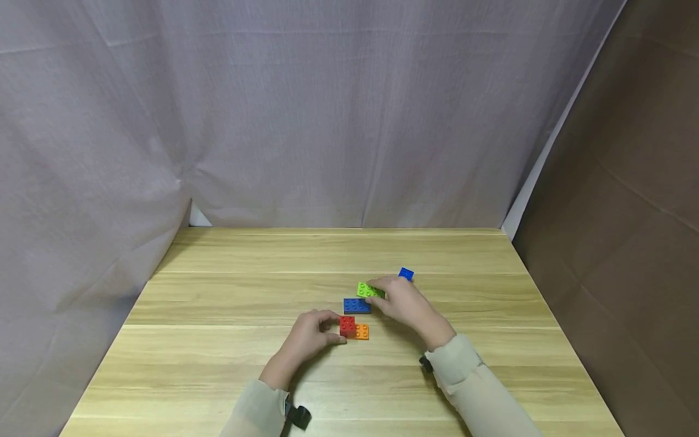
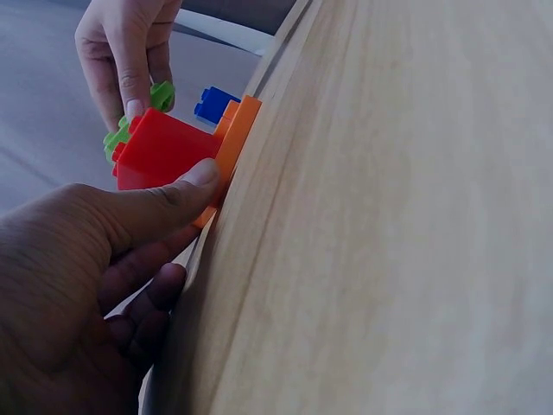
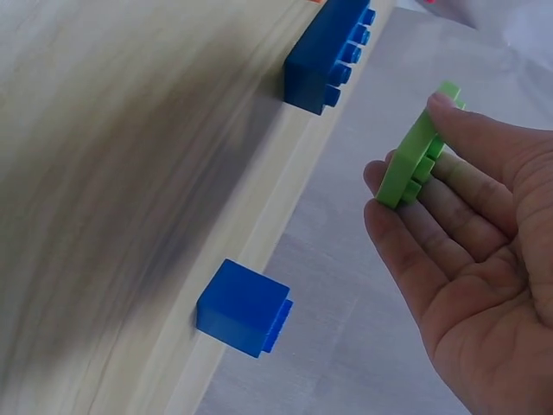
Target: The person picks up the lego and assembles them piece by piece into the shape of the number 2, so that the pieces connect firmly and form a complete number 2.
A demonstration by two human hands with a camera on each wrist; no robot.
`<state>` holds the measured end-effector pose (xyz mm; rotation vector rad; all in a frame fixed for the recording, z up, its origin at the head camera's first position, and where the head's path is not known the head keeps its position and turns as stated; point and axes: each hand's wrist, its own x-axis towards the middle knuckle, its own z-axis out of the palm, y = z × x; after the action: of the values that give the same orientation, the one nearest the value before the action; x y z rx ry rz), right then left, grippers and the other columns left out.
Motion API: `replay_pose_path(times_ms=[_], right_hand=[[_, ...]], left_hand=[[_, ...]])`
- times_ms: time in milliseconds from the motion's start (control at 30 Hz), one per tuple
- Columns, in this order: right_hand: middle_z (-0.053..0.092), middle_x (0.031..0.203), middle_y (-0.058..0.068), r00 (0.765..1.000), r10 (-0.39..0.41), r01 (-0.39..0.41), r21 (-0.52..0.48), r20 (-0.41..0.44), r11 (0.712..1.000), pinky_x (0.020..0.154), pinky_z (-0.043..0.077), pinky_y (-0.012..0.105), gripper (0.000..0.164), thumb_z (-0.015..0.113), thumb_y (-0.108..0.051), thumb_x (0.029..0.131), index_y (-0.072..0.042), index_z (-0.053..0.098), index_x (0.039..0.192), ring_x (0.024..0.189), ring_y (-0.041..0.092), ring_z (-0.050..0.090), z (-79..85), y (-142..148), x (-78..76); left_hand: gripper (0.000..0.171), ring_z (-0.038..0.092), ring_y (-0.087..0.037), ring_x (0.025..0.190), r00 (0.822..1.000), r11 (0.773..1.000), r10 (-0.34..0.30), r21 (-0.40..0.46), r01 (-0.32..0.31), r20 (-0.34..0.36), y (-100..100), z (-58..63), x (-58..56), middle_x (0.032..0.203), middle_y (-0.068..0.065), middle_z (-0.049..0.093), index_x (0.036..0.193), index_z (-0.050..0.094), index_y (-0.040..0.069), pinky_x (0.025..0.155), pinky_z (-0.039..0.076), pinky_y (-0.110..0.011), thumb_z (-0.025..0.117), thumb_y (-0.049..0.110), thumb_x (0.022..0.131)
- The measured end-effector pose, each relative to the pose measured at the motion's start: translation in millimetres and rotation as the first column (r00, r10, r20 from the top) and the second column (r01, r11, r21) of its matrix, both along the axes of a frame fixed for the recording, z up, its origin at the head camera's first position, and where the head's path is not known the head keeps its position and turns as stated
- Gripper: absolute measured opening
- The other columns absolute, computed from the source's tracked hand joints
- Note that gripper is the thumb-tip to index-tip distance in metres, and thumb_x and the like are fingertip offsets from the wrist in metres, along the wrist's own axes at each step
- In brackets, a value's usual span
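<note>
A red brick (image 1: 347, 326) sits on the left part of a flat orange brick (image 1: 362, 331) on the table. My left hand (image 1: 310, 332) holds this pair from the left; in the left wrist view its thumb lies along the side of the red brick (image 2: 164, 151). Between thumb and fingers, my right hand (image 1: 403, 303) pinches a flat lime-green brick (image 1: 367, 290), lifted off the table in the right wrist view. Just below it in the head view lies a long blue brick (image 1: 356, 306). A smaller blue brick (image 1: 406, 274) stands beyond the right hand.
The wooden table (image 1: 218, 352) bears the bricks. Grey cloth (image 1: 327, 121) hangs along its back and left, and a brown cloth (image 1: 628, 243) borders the right side. A dark wrist strap (image 1: 299, 417) shows at the left sleeve.
</note>
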<state>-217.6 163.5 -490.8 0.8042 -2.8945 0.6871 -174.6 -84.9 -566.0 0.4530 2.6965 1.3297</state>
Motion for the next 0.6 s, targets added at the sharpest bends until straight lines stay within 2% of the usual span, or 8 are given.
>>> replay_pose_path(times_ms=[367, 600], right_hand=[[0.072, 0.118, 0.011, 1.0, 0.024, -0.025, -0.029, -0.007, 0.999, 0.097, 0.055, 0.043, 0.038, 0.078, -0.025, 0.09, -0.005, 0.071, 0.122, 0.111, 0.027, 0.067, 5.1, -3, 8.4], [0.072, 0.119, 0.009, 1.0, 0.023, -0.023, -0.019, 0.019, 1.0, 0.098, 0.054, 0.043, 0.038, 0.078, -0.026, 0.09, -0.007, 0.071, 0.122, 0.112, 0.026, 0.067, 7.4, -6, 13.6]], left_hand=[[0.035, 0.058, -0.011, 0.086, 1.0, 1.0, -0.004, 0.01, 0.004, 0.0, 0, 1.2, -0.5, 0.099, 0.01, 0.069, 0.107, 0.077, 0.02, 0.077, 0.05, -0.031, 0.089, 0.032, 0.077], [0.034, 0.057, -0.012, 0.085, 1.0, 1.0, -0.003, 0.01, 0.003, -0.006, 0, 1.1, 0.1, 0.099, 0.01, 0.069, 0.107, 0.077, 0.02, 0.076, 0.05, -0.031, 0.089, 0.032, 0.077]])
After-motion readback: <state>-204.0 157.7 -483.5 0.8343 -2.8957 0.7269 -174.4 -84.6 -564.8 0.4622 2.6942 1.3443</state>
